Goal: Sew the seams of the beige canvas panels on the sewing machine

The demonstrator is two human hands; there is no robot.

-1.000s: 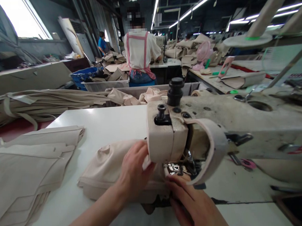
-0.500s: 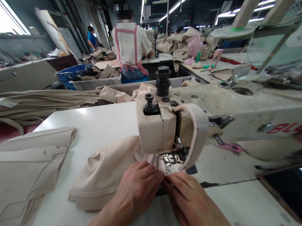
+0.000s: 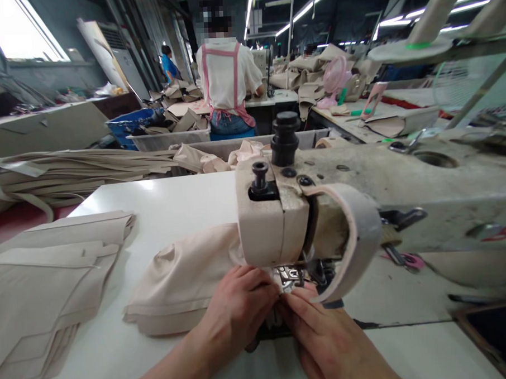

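Observation:
A beige fabric piece (image 3: 185, 276), folded and puffed up, lies on the white table to the left of the sewing machine head (image 3: 263, 222). My left hand (image 3: 245, 301) is closed on its right end, fingers bent and pressed together close to the metal presser foot (image 3: 292, 274). Against those fingertips, my right hand (image 3: 320, 334) pinches at the work just in front of the foot. Most of the cloth between the hands is hidden by the fingers. A curved pale strap (image 3: 359, 235) arches down from the machine head, over the right fingertips.
Flat beige panels (image 3: 43, 288) are stacked at left. Long strips (image 3: 84, 169) lie behind the table. Pink-handled scissors (image 3: 411, 261) rest beneath the machine arm, with a dark-screened device (image 3: 498, 335) at lower right. A person in a pink-strapped apron (image 3: 225, 79) sits ahead, back turned.
Both hands have moved slightly forward, closer to the presser foot, and the fabric piece has shifted away from me with them. The whole view has swung a little to the left.

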